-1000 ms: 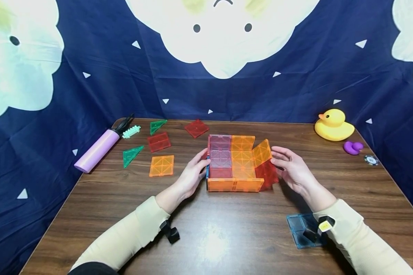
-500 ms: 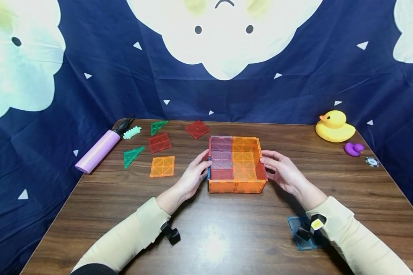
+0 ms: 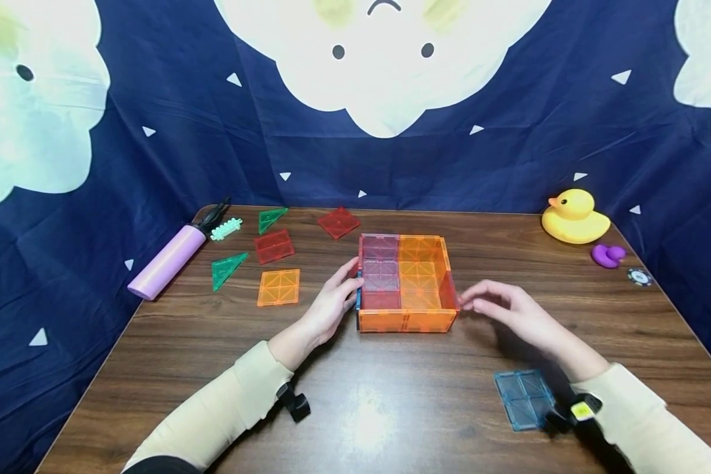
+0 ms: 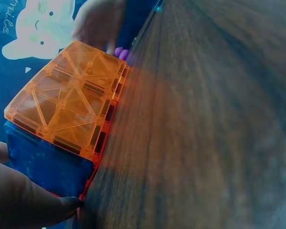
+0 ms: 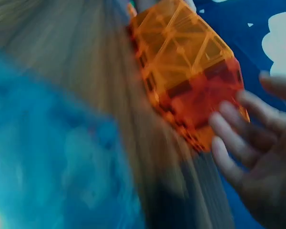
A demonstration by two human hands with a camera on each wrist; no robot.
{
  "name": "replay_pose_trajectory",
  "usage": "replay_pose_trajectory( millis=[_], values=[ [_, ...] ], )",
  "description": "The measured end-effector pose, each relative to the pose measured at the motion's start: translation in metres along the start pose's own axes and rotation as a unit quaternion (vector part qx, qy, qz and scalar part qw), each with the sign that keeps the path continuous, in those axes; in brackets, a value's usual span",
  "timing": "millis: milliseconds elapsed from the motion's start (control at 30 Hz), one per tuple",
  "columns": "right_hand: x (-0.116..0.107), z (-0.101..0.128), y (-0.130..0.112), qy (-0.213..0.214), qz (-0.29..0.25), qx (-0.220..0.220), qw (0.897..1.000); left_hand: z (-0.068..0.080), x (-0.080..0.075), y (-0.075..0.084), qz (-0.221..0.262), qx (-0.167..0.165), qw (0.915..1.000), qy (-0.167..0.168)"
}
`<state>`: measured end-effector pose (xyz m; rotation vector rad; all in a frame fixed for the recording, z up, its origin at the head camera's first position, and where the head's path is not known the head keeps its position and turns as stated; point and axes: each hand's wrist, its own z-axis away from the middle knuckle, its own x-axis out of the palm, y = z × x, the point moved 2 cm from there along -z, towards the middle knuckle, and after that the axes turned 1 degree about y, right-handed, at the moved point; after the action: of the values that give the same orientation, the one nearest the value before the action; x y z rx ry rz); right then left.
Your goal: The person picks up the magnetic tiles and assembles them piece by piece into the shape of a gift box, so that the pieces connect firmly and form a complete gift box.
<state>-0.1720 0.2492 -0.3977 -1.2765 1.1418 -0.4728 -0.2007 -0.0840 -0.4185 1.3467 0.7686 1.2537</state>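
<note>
1. An open-topped box of translucent magnetic tiles (image 3: 405,283) is seen standing near the middle of the wooden table (image 3: 391,408). Its near wall is made of two orange squares, its right wall appears red, its floor is shared between pinkish tiles on the left and orange ones on the right, and a blue tile edge shows at its left wall. In the left wrist view the orange near wall (image 4: 71,102) is shown over a blue panel.
2. The left hand (image 3: 332,304) is laid against the box's left wall; its fingers are loosely bent and touch the wall, and nothing is gripped. A thumb is seen pressed to the blue panel in the left wrist view.
3. The right hand (image 3: 503,308) is held just beside the box's near right corner with fingers spread and relaxed, nothing being held. In the blurred right wrist view the fingers (image 5: 238,138) are shown close to the red and orange corner; contact cannot be told.
4. A blue tile (image 3: 524,398) is laid flat near the right forearm.
5. Against the earlier frames, a change is noted: a second ago the right wall was leaning outward in two loose tiles; half a second ago it had been stood upright with the right hand against it; now the wall is upright and the right hand has been drawn back toward the person, so that the blue tile is uncovered.
</note>
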Motion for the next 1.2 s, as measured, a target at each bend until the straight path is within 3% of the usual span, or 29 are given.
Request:
replay_pose_trajectory(
  millis=[100,200,400,533,700,967,1200],
  values=[
    [-0.005,0.029,-0.005,-0.035,0.102,-0.082,0.991,0.000,0.001,0.000,0.001,0.001,1.0000,0.008],
    [-0.006,0.056,-0.008,-0.053,0.155,-0.131,0.978,0.000,0.002,-0.001,0.008,0.000,0.9998,0.016],
    [0.001,0.104,-0.001,-0.033,0.203,-0.184,0.961,0.000,0.003,-0.002,0.010,-0.002,0.9998,0.020],
    [0.007,0.122,0.007,-0.035,0.244,-0.194,0.949,-0.001,0.003,-0.002,0.009,0.002,0.9997,0.023],
    [0.012,0.130,0.013,-0.039,0.274,-0.175,0.945,0.000,0.003,-0.002,0.001,0.009,0.9998,0.019],
    [0.014,0.124,0.008,-0.036,0.298,-0.153,0.942,0.001,0.001,-0.002,-0.007,0.011,0.9999,0.011],
    [0.011,0.103,-0.003,0.004,0.261,-0.148,0.954,-0.001,0.000,-0.002,-0.011,0.006,0.9998,0.013]
  ],
)
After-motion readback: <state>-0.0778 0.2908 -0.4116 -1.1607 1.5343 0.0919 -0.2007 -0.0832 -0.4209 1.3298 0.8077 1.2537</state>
